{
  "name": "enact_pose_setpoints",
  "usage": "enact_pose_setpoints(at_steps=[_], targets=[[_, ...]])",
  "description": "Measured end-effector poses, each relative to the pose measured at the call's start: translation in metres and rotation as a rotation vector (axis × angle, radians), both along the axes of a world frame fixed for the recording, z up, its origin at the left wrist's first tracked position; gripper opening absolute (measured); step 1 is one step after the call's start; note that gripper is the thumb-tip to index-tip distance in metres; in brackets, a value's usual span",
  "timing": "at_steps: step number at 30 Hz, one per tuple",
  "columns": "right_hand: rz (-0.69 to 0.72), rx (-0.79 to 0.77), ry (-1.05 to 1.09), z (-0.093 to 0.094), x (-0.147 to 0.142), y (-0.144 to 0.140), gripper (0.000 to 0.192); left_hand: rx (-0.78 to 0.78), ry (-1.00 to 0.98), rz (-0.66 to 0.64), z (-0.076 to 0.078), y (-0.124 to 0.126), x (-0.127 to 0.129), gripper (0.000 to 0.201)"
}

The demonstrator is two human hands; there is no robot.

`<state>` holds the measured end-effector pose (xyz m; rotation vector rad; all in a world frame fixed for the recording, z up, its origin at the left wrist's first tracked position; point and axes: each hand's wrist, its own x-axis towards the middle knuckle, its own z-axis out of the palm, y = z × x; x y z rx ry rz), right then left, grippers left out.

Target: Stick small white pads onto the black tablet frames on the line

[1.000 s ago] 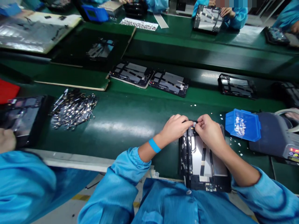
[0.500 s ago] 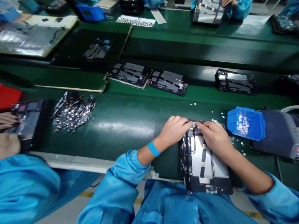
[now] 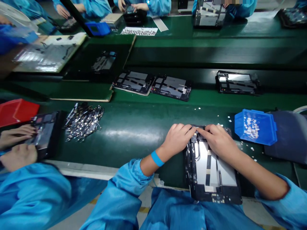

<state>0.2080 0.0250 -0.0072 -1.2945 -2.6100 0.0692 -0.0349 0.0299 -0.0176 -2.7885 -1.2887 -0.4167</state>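
Now both hands meet at the far edge of the tablet frame (image 3: 211, 169), which lies flat on the green counter (image 3: 134, 127) just in front of the person, its near end hanging a little over the counter edge. The left hand (image 3: 178, 138) rests beside the frame's upper left corner with its fingers curled onto the edge. The right hand (image 3: 217, 140) lies over the upper part of the frame, and its fingertips press down at the same place. One second ago both hands were lifted a little and pinched a small pale piece between them above this edge; half a second ago the piece was lower; now the fingers are flat on the frame and the piece is not visible any more. It seems, as a judgement, that the piece is set in its place and the hands are pressing it in. Whether the fingers keep any piece under them cannot be told.

To the right of the frame stands a blue bin (image 3: 255, 126) with small white parts, and some such parts lie scattered on the counter near it. Well to the left lies a heap of metal pieces (image 3: 82, 121). Further left, the hands of a co-worker (image 3: 16, 145) are on another frame. More frames (image 3: 152, 84) lie on the belt beyond.
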Motion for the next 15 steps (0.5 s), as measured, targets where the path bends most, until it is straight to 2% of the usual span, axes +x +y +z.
enact_pose_setpoints(at_steps=[4, 11, 15], targets=[[0.022, -0.056, -0.007, 0.003, 0.001, 0.007, 0.043, -0.009, 0.014, 0.005, 0.001, -0.002, -0.001, 0.033], [0.039, -0.016, -0.104, 0.014, -0.008, 0.006, 0.047, -0.057, 0.032, 0.013, 0.009, -0.003, 0.000, 0.034], [-0.006, -0.070, 0.205, 0.014, 0.006, 0.008, 0.044, -0.173, -0.011, 0.057, 0.021, -0.003, 0.000, 0.031]])
